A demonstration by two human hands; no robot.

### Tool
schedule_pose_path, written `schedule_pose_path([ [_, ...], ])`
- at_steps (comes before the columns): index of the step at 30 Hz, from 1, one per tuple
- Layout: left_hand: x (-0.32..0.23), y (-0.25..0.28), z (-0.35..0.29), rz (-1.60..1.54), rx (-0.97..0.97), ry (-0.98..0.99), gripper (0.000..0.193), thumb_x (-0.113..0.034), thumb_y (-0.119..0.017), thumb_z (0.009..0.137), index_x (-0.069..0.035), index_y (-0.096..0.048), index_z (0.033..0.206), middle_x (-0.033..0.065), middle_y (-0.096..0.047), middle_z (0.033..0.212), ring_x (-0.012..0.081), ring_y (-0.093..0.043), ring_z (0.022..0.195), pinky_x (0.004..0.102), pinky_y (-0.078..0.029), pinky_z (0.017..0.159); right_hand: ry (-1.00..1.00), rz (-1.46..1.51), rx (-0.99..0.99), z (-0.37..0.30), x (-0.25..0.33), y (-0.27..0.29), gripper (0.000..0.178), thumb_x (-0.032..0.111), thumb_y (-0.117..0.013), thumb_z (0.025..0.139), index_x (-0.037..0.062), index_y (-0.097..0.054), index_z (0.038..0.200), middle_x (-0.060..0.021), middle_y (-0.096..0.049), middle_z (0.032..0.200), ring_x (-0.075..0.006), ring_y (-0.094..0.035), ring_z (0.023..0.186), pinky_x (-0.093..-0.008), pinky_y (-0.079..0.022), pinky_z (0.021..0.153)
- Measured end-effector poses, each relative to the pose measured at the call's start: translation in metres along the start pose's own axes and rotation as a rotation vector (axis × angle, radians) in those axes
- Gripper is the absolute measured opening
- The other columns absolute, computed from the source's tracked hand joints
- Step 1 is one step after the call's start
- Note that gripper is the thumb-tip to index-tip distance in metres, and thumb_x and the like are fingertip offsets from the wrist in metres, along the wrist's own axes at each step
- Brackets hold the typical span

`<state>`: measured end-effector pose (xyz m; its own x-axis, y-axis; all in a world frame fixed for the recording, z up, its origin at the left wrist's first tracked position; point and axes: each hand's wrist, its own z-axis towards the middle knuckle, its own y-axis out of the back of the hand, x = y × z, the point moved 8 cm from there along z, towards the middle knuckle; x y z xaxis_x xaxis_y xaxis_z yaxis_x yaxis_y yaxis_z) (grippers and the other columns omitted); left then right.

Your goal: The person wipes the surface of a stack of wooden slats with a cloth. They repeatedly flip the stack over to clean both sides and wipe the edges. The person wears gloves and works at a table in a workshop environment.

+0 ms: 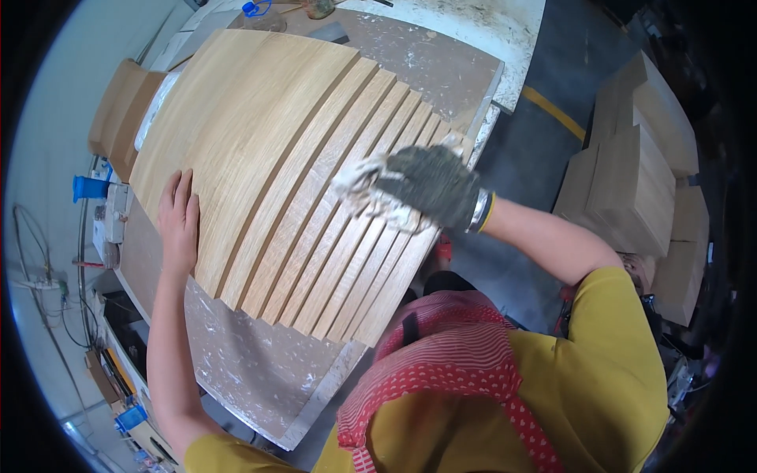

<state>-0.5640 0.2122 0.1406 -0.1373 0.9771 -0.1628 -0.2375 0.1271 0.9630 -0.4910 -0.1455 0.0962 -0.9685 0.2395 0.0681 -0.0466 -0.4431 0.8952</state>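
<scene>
Pale wooden boards (244, 102) lie in a stepped stack, the widest face at the left and narrow overlapping edge strips stepping toward the right. My left hand (180, 225), bare, rests with its fingers stretched out on the left edge of the top board. A dark grey work glove covers my right hand (434, 188), which is closed around a crumpled whitish cloth rag (367, 193). The rag is over the exposed strips toward the right of the stack, slightly blurred; whether it presses on the wood at every point I cannot tell. The glove hides its fingertips.
The boards sit on a paint-spotted worktable (260, 378). An open cardboard box (122, 118) and a blue container (91, 188) stand beyond its left side. More cardboard boxes (631, 189) are stacked on the floor at right. Another pale, stained surface (473, 31) adjoins at the back.
</scene>
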Motion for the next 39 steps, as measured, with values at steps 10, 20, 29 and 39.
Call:
schedule_pose_path([
  [10, 0.000, 0.002, 0.005, 0.064, -0.031, -0.042, 0.041, -0.026, -0.044, 0.098, -0.010, -0.049, 0.136, 0.0166, -0.044, 0.140, 0.0335, -0.042, 0.129, 0.0412, -0.033, 0.107, -0.634, -0.282, 0.254, -0.078, -0.196, 0.041, 0.026, 0.019, -0.059, 0.084, 0.0137, -0.066, 0.108, -0.0151, -0.060, 0.104, -0.0327, -0.059, 0.100, -0.0420, -0.047, 0.086],
  [20, 0.006, 0.000, 0.005, 0.006, -0.093, -0.057, 0.042, -0.032, -0.046, 0.097, -0.014, -0.052, 0.134, 0.0135, -0.049, 0.136, 0.0329, -0.046, 0.125, 0.0408, -0.036, 0.104, -0.364, 0.061, -0.159, -0.022, -0.066, 0.007, 0.038, 0.008, -0.063, 0.082, 0.0072, -0.063, 0.120, -0.0187, -0.061, 0.113, -0.0325, -0.057, 0.107, -0.0383, -0.047, 0.092],
  [29, 0.016, -0.004, 0.005, 0.026, -0.168, -0.073, 0.044, -0.040, -0.044, 0.096, -0.020, -0.053, 0.134, 0.0105, -0.050, 0.136, 0.0293, -0.047, 0.126, 0.0415, -0.038, 0.102, -0.012, 0.058, -0.163, 0.008, 0.150, -0.026, 0.032, 0.011, -0.052, 0.087, -0.0007, -0.059, 0.116, -0.0160, -0.064, 0.094, -0.0267, -0.064, 0.079, -0.0423, -0.052, 0.071],
  [39, 0.039, -0.011, 0.003, 0.020, -0.136, -0.021, 0.045, -0.041, -0.043, 0.096, -0.022, -0.051, 0.136, 0.0086, -0.047, 0.141, 0.0275, -0.045, 0.129, 0.0434, -0.037, 0.103, -0.275, 0.929, 0.020, 0.004, 0.154, -0.006, 0.042, 0.013, -0.065, 0.086, 0.0105, -0.055, 0.127, -0.0108, -0.062, 0.119, -0.0240, -0.060, 0.112, -0.0370, -0.052, 0.092],
])
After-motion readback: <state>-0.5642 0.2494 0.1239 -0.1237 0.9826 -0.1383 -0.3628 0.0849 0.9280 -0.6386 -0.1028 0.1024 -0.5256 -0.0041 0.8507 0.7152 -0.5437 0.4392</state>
